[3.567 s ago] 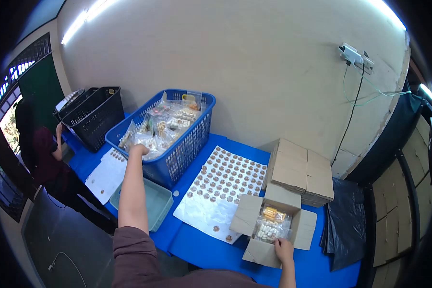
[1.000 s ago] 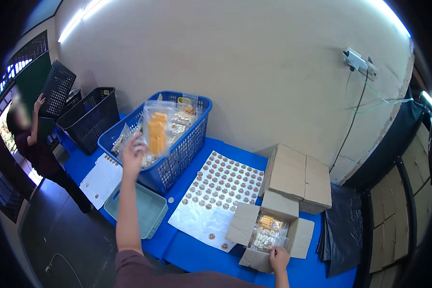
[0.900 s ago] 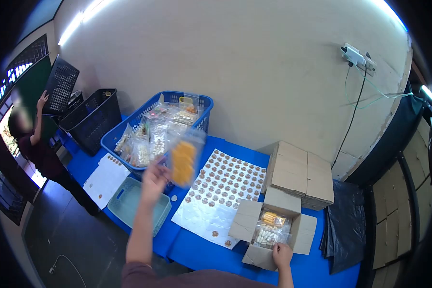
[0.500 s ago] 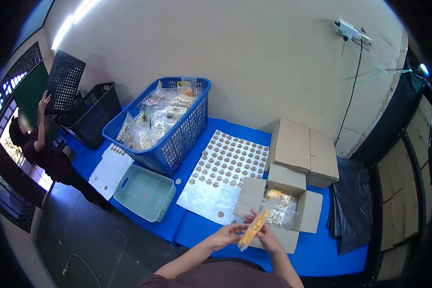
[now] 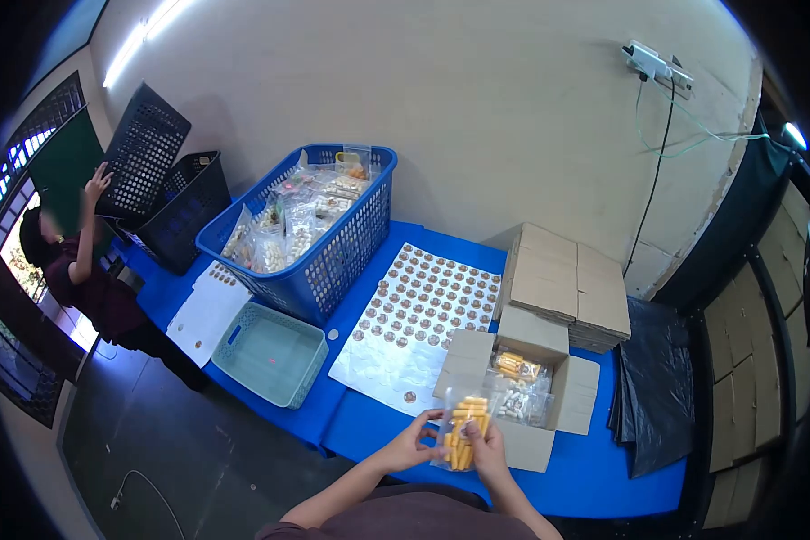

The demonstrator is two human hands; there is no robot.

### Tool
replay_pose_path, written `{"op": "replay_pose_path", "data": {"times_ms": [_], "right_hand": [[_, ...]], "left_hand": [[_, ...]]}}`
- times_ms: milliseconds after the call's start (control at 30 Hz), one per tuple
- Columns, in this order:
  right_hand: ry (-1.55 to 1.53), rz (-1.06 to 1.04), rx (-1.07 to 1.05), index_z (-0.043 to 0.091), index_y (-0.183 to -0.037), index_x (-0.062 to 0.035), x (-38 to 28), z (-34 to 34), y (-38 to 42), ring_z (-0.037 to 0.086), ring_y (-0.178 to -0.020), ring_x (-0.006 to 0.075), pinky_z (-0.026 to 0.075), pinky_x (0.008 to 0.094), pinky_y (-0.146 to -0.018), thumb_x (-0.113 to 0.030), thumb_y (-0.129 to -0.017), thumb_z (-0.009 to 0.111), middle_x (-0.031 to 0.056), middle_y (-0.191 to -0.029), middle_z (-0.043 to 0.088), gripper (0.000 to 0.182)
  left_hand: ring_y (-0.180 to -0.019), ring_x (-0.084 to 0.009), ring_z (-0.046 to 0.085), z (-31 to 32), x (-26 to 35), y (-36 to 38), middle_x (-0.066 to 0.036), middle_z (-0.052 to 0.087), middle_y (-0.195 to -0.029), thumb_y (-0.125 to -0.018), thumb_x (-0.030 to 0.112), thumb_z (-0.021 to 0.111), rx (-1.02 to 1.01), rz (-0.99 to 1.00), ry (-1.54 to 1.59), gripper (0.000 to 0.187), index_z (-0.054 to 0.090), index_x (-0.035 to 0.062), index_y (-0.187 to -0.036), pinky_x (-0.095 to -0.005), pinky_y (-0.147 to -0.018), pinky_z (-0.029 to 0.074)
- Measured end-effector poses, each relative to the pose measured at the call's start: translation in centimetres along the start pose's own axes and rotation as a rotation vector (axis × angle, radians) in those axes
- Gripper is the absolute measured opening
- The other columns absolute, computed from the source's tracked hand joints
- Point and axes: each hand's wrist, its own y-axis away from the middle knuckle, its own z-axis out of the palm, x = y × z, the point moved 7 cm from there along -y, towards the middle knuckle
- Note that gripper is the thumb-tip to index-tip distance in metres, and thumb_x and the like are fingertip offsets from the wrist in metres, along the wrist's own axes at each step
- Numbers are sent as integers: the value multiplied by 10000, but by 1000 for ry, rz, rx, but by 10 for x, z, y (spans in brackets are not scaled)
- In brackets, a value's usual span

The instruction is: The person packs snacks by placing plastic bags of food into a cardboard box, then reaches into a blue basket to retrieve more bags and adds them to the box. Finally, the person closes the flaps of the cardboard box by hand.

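A clear plastic packet of yellow-orange sticks (image 5: 467,416) is held up in front of me, its flat face towards me. My right hand (image 5: 490,453) grips the packet's right side, thumb across the front. At the left edge, my left hand (image 5: 412,445) has its fingers curled against the plastic. Just beyond lies an open cardboard box (image 5: 578,396), holding a similar orange packet (image 5: 517,364) and packets of pale pieces (image 5: 522,402). Left of the box is a white sheet (image 5: 369,371) with rows of round brown stickers (image 5: 427,297).
A blue basket (image 5: 346,261) full of packets and a pale green tray (image 5: 234,382) stand to the left. Flattened cartons (image 5: 558,270) are stacked behind the box; black plastic sheets (image 5: 661,387) hang at right. A co-worker (image 5: 94,288) holds a dark crate (image 5: 144,148) at far left.
The packet has turned from edge-on to face me, moving slightly left. My right thumb now lies over its front. The co-worker's dark crate has tilted and shifted right.
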Motion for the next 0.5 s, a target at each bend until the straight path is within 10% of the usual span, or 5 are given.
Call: {"op": "replay_pose_path", "data": {"times_ms": [133,300,500], "right_hand": [[309,-237,15,548,-1078,15,-5,17,9,570,-878,143,472,270,-790,-288,-937,564,87,-1105,527,335],[394,-416,54,591,-1049,23,-2,22,3,563,-906,142,457,275,-818,-251,-912,607,94,-1104,522,307],[258,36,-185,613,-1007,1,14,53,5,597,-810,85,479,239,-725,-246,-923,597,40,-894,656,261]], "left_hand": [[-1214,-230,464,15,-2,-1,-184,474,-1292,-795,297,744,-12,129,-185,879,216,-22,-1420,-331,-946,428],[-1110,-173,524,4,7,16,-142,533,-1223,-900,311,620,68,17,-117,639,335,-22,-1365,-314,-909,439],[-1006,-104,546,-14,-5,37,-88,578,-1120,-937,315,561,190,126,-107,549,365,1,-1343,-265,-824,459]]}}
